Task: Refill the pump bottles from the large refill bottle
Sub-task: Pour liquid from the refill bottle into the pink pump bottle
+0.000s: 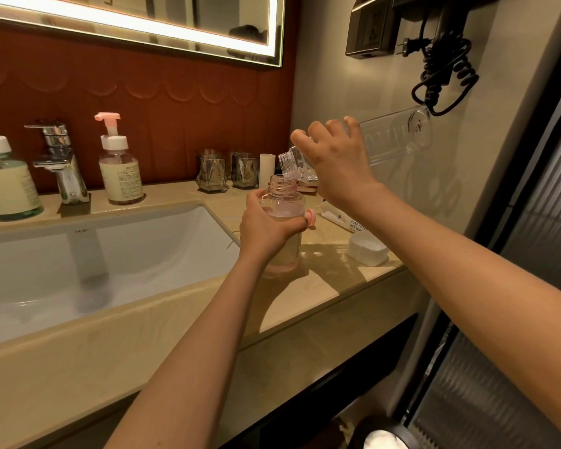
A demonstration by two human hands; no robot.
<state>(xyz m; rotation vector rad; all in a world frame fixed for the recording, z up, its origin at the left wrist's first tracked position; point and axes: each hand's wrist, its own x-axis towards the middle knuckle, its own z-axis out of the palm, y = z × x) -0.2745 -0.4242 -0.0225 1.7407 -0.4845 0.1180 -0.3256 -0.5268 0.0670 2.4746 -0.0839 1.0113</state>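
Note:
My left hand [268, 226] grips an uncapped pink-tinted pump bottle [284, 202] that stands upright on the counter right of the sink. My right hand [334, 160] holds the large clear refill bottle [395, 137] tipped over, its open mouth just above the pump bottle's neck. A pink pump head [311, 218] lies behind the bottle, beside my left fingers. Another pump bottle with a pink and white pump [119, 166] stands by the tap. A green-tinted pump bottle [7, 186] stands at the far left.
The white sink [117, 254] fills the left, with a chrome tap [62, 163] behind it. Glass tumblers [227, 171] stand at the back of the beige counter [331, 280]. A wet-wipes pack [347, 220] and a white cap [368, 249] lie to the right. A coiled black cord [447, 69] hangs on the wall.

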